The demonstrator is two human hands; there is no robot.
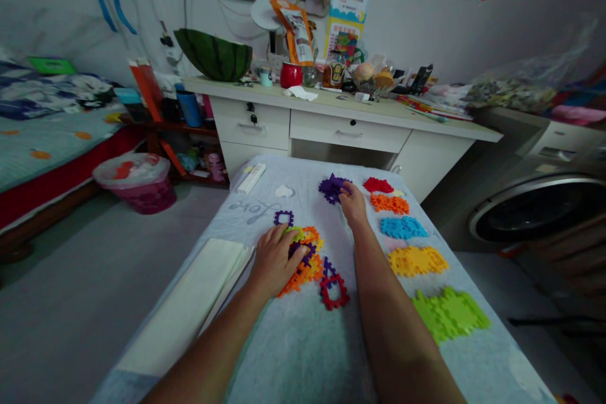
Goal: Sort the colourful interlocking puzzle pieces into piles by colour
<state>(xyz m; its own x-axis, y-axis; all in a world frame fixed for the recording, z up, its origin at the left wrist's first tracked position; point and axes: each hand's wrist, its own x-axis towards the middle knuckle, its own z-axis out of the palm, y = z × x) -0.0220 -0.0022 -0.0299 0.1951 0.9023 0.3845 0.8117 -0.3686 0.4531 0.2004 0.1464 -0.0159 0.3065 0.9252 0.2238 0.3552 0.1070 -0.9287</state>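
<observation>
Toothed plastic building pieces lie on a cloth-covered table (pixel 303 353). My left hand (pixel 274 259) rests on a mixed pile (pixel 310 268) of orange, purple, yellow and green pieces, its thumb and fingers apart. Just beyond those fingers is a square purple frame piece (pixel 283 218). Farther forward, my right hand (pixel 353 203) has its fingers closed at the edge of a purple pile (pixel 331 187), on what looks like a purple piece; the fingertips are partly hidden. Between my forearms lies a red frame piece (pixel 334 292), touching a small purple piece (pixel 327 269).
Along the table's right side are red (pixel 377 185), orange (pixel 389 204), blue (pixel 403 227), yellow (pixel 417 261) and green (pixel 452 314) groups of pieces. A folded white cloth (pixel 189 303) lies on the left, a white box (pixel 252 178) far left. A white desk (pixel 255 126) stands behind.
</observation>
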